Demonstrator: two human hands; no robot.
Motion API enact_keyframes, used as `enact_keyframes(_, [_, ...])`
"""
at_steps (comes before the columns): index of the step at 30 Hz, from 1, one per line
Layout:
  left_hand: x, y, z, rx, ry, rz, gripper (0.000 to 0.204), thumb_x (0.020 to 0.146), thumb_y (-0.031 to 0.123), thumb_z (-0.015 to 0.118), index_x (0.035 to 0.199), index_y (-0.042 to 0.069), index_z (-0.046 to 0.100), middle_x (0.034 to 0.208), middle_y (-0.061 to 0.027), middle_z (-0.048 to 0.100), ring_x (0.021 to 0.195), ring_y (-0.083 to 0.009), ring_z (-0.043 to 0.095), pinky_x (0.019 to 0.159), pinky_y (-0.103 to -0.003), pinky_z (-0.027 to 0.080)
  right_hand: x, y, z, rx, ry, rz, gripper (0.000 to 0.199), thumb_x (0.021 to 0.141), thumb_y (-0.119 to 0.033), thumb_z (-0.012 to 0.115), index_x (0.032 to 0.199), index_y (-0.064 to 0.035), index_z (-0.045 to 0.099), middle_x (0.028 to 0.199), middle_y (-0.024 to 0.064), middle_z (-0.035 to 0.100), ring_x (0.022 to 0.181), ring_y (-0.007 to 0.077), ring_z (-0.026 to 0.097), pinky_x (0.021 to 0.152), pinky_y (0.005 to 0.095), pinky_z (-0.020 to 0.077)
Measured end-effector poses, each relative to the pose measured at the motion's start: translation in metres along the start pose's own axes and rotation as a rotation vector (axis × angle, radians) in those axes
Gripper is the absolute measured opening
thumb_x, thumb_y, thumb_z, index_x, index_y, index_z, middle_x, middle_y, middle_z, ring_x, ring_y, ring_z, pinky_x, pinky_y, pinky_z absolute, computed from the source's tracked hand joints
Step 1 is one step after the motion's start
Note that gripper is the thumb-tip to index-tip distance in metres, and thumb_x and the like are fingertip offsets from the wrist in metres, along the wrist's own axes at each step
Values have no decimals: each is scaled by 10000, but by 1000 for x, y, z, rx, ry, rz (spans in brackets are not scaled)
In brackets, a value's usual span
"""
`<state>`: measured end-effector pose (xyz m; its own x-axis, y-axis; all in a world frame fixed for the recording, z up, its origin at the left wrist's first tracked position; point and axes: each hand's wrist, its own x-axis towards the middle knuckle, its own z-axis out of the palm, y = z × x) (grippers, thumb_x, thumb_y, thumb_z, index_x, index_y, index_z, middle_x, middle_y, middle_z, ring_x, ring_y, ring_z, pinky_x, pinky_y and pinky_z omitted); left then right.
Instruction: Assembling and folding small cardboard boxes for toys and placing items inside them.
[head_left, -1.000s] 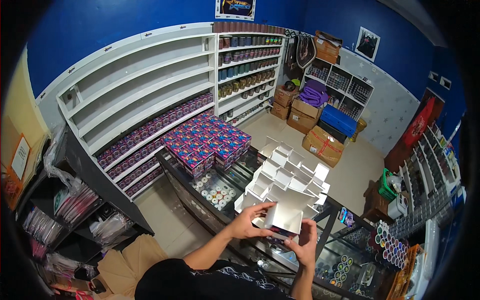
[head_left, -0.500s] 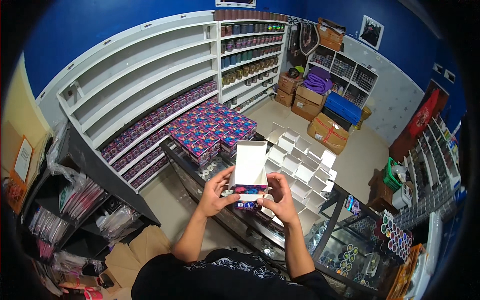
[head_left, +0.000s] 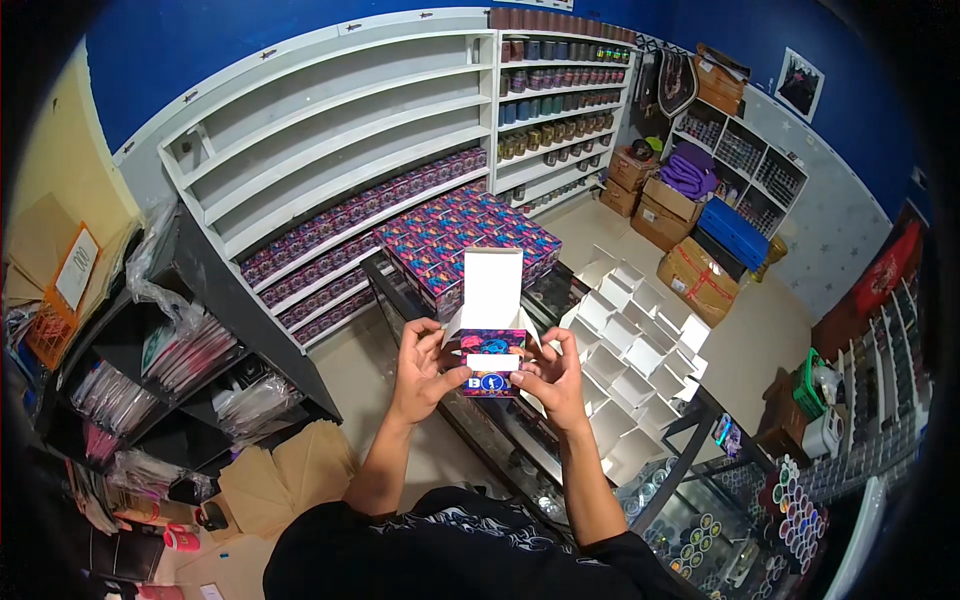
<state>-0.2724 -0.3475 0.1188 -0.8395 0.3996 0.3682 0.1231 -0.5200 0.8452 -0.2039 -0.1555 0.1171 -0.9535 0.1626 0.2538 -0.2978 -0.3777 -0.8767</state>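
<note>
Near the glass counter (head_left: 552, 300), both hands (head_left: 420, 375) (head_left: 557, 387) are holding one colourful box (head_left: 491, 346), whose white flaps (head_left: 493, 280) are standing open.

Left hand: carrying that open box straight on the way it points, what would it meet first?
Most likely the block of patterned boxes, which shows beyond the left hand and open box; depth is unclear here.

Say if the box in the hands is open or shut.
Open: the patterned box has its white lid standing up and its side flaps spread outward.
</note>
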Motion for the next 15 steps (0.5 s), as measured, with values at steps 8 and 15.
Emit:
enact_keyframes(8, [-5, -7, 0, 75, 33, 45, 482, 727, 18, 770, 1069, 63, 434, 1049, -43, 489, 1008, -127, 510, 907, -303, 432, 2, 2, 1, 16, -7, -87, 436, 734, 16, 744, 1033, -74, 440, 1046, 26, 535, 1010, 135, 568, 786, 267, 458])
enact_keyframes(15, [-5, -14, 3, 77, -91, 66, 455, 727, 19, 749, 1108, 19, 501, 1243, -122, 508, 1050, -149, 505, 940, -333, 400, 4, 1, -17, -139, -138, -67, 112, 873, -125, 574, 856, -66, 481, 1084, 66, 520, 959, 138, 511, 861, 292, 404])
